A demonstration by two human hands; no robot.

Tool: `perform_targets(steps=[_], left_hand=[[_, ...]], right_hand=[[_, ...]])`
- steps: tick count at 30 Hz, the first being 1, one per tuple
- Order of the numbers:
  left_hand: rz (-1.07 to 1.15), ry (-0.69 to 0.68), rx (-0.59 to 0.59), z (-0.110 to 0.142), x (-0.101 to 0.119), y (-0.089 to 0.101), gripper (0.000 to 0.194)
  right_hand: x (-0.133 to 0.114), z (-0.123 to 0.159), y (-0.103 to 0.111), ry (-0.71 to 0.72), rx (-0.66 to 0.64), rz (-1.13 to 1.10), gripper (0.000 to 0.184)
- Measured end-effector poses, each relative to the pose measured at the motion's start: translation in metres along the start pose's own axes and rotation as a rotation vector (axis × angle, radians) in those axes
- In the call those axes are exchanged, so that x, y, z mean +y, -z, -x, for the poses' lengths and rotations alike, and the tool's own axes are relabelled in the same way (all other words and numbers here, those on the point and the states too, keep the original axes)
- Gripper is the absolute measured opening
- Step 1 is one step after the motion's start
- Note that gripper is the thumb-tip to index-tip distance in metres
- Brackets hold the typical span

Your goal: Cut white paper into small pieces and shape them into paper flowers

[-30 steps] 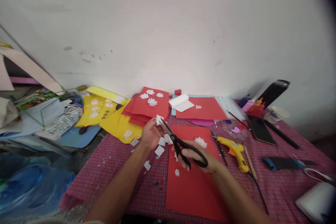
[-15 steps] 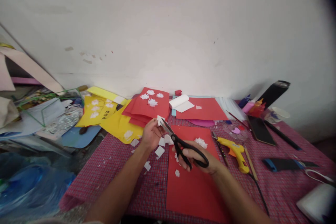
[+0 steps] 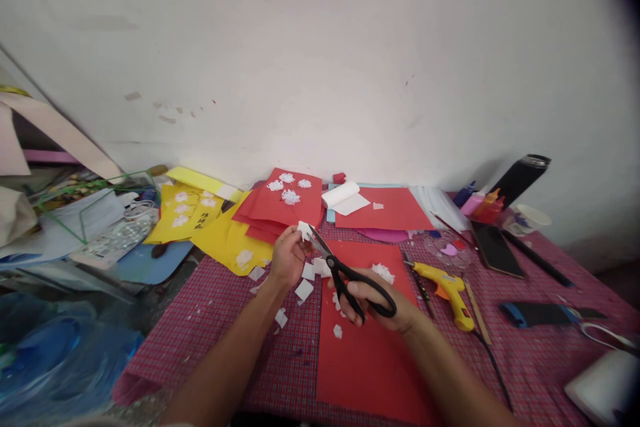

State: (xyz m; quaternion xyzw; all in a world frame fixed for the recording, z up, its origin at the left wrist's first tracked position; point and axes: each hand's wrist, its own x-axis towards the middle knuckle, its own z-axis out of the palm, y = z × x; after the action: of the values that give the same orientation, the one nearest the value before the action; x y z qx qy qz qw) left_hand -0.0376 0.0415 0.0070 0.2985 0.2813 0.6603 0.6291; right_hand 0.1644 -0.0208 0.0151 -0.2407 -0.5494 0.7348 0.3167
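Near an edge of red paper (image 3: 367, 373), amid open air, left fingers (image 3: 291, 238) tight on white paper (image 3: 303, 230), right fingers (image 3: 357, 289) around scissors (image 3: 331, 263).

The scissors (image 3: 331, 263) join metal blades to smooth black plastic handles, and the white piece (image 3: 303, 229) at their tips looks like matt paper. The red sheet (image 3: 370, 370) is smooth, matt paper, the tablecloth (image 3: 200, 320) woven cloth, the glue gun (image 3: 450, 285) yellow plastic; the black bottle (image 3: 519, 181) has a shiny metallic rim.

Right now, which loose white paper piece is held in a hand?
The small white piece pinched by the left hand, near the tips of the scissors; other loose pieces lie on the checked tablecloth or red paper.
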Motion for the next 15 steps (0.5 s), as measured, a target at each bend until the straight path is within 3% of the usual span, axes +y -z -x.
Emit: perform_targets(steps=[15], left_hand=[[0.040, 0.046, -0.046, 0.0012, 0.0043, 0.0017, 0.014]], right_hand=[[-0.0047, 0.0014, -0.0013, -0.016, 0.001, -0.018, 0.041]])
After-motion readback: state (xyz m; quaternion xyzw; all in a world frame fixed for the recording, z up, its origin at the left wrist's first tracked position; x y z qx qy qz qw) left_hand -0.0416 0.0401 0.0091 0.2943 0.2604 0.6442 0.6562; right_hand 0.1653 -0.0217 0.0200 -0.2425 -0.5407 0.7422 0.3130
